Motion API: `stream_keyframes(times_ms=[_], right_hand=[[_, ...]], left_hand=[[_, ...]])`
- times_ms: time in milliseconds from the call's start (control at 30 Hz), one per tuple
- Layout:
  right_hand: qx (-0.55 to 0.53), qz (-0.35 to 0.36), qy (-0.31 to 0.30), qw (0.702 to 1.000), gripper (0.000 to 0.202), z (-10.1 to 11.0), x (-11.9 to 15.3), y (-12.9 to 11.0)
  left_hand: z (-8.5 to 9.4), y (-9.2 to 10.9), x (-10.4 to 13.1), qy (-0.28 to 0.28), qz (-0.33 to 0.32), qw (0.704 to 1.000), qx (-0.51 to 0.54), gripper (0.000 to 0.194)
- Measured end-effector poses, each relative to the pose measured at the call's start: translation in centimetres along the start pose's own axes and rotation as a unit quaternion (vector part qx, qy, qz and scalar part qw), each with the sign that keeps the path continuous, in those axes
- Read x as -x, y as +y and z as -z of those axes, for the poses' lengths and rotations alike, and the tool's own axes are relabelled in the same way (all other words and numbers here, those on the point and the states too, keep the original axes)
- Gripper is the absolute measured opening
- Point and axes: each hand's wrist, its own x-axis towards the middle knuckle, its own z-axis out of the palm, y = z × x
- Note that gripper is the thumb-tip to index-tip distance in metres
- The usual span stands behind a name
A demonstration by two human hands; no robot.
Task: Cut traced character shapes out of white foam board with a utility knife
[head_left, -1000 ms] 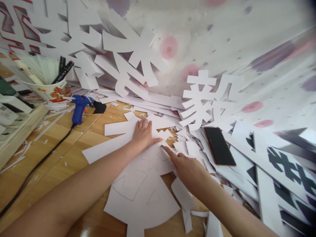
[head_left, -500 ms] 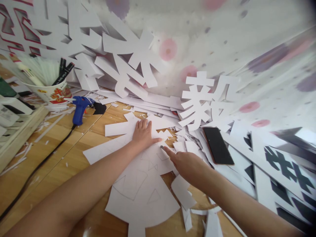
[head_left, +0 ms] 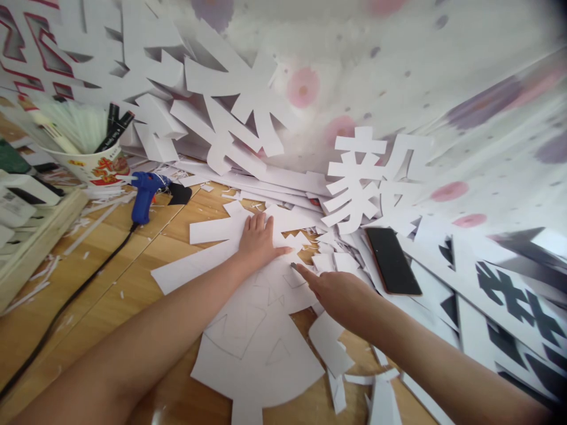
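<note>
Blue glue gun (head_left: 144, 195) on wooden floor (head_left: 110, 277) — black cord (head_left: 66, 301) trailing toward lower left. Paper cup (head_left: 95, 165) behind it, black markers (head_left: 116, 127) upright inside. Black phone (head_left: 393, 261) face-up on white scraps at right. Large white cut-out character (head_left: 367, 183) just beside phone — more characters (head_left: 221, 112) stacked against dotted sheet (head_left: 398, 71).

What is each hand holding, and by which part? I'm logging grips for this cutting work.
The left hand grips nothing; it lies flat, palm down, on the white sheet. The right hand seems to hold a small blade at its fingertips; the grip is too small to tell.
</note>
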Motion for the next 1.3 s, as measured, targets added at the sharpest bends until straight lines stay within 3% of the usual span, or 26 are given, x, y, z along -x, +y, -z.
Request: stream_keyframes(times_ms=[1300], right_hand=[[0.011,-0.009,-0.036,0.999,0.073,0.0,1.2,-0.6]], left_hand=[[0.2,0.1,0.1,-0.009,0.006,1.0,0.001,0.099]])
